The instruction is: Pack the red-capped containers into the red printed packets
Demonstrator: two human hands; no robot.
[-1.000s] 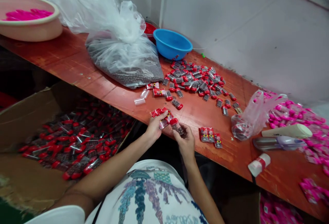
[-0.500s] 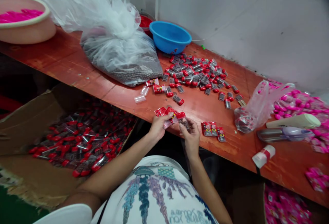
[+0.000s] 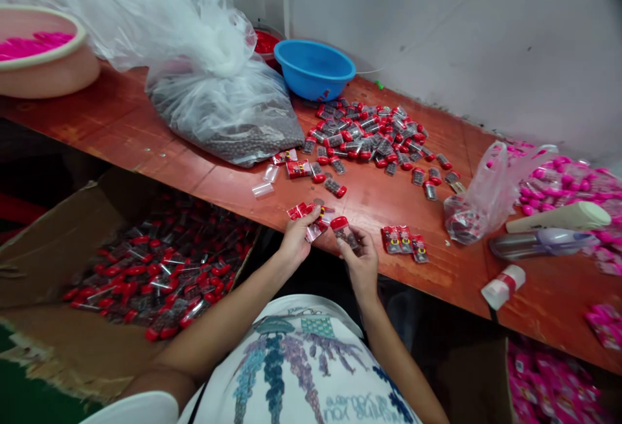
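Observation:
My left hand (image 3: pixel 295 240) is closed on a bunch of small red label packets (image 3: pixel 305 214) at the near edge of the red wooden table (image 3: pixel 146 145). My right hand (image 3: pixel 360 260) pinches a small clear tube with a red cap (image 3: pixel 344 230), filled with dark beads, just right of the packets. The two hands sit close together, almost touching. A short strip of red labels (image 3: pixel 404 242) lies on the table right of my right hand.
A heap of red-capped tubes (image 3: pixel 374 139) lies behind, by a blue bowl (image 3: pixel 314 69) and a plastic bag of dark beads (image 3: pixel 228 113). A cardboard box of filled tubes (image 3: pixel 155 275) stands lower left. Pink tubes (image 3: pixel 568 184), a small bag (image 3: pixel 481 203) and a white roll (image 3: pixel 503 286) are at right.
The view has shifted slightly. My right hand has drawn the red-capped tube a little away from the packets in my left hand.

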